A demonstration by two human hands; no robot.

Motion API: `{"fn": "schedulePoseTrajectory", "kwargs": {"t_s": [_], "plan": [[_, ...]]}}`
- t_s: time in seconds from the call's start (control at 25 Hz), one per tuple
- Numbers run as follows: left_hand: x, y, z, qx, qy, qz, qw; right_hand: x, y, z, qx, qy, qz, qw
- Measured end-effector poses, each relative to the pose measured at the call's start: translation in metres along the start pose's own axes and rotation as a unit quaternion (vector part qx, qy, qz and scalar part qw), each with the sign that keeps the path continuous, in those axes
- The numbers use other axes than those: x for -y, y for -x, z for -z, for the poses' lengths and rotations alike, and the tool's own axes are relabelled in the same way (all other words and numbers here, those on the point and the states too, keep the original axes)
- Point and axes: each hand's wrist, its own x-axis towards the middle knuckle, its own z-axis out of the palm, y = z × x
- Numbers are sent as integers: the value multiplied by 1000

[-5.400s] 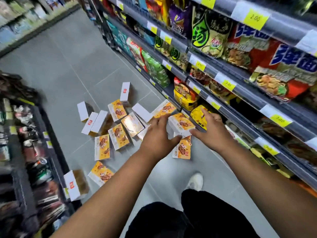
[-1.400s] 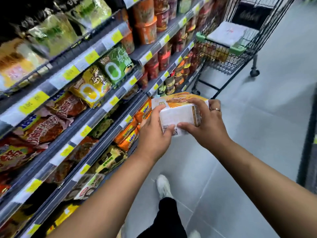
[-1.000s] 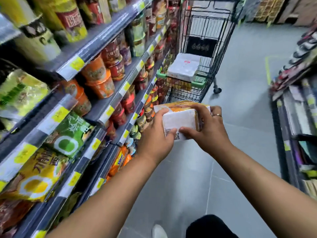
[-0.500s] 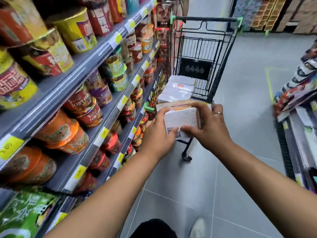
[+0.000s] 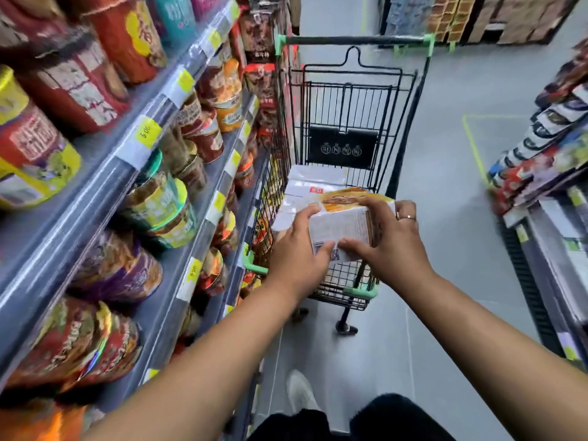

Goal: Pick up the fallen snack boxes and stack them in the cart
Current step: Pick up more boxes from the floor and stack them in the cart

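In a shop aisle, the cart (image 5: 361,293) is standing beside the shelves (image 5: 127,160). The left hand (image 5: 296,259) and right hand (image 5: 391,249) are gripping the boxes (image 5: 343,224) above its near end. The step is calling for a level descent onto the stack (image 5: 315,183) (white, already inside), edges aligned before release.

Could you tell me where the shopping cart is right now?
Head view, centre: the cart stands beside the left-hand shelves, directly beyond the held boxes.

The held boxes (image 5: 343,227), orange on top with a white barcoded end toward the camera, sit level between the left hand (image 5: 296,254) and right hand (image 5: 393,246) over the near end of the cart (image 5: 342,148), black wire with green corners. Stacked boxes (image 5: 315,183), white, lie flat inside along its left side.
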Motion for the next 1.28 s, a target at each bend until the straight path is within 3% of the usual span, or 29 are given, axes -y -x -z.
{"fn": "schedulePoseTrajectory", "kwargs": {"t_s": [0.4,0.72,1.04,1.28], "plan": [[-9,-126,-64,99,40,39,993,-64,-111,3,28,93,-60,993],[-12,-201,-112,93,80,129,984,-113,-203,-2,98,124,-41,987],[27,-244,-126,101,44,164,980,-135,-232,-53,127,80,-73,986],[78,-259,-136,117,-15,154,981,-152,-227,-105,133,16,-149,980]]}}
